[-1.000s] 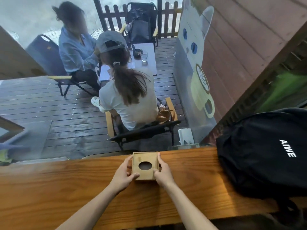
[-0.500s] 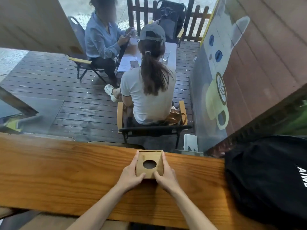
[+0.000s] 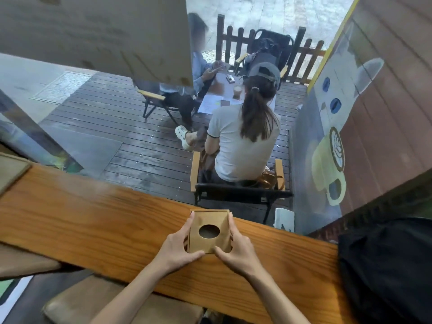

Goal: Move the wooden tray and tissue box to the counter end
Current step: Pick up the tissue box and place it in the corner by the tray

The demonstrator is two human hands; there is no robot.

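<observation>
Between left hand [image 3: 178, 249] and right hand [image 3: 238, 251]: tissue box [image 3: 208, 231].

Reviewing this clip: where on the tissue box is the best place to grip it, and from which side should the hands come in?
Grip the tissue box by its two flat side walls, one hand from each side. The top has only a round hole and gives no handle, while the sides are straight and parallel. The left hand and right hand already clasp it so on the counter, thumbs on the near edge.
</observation>
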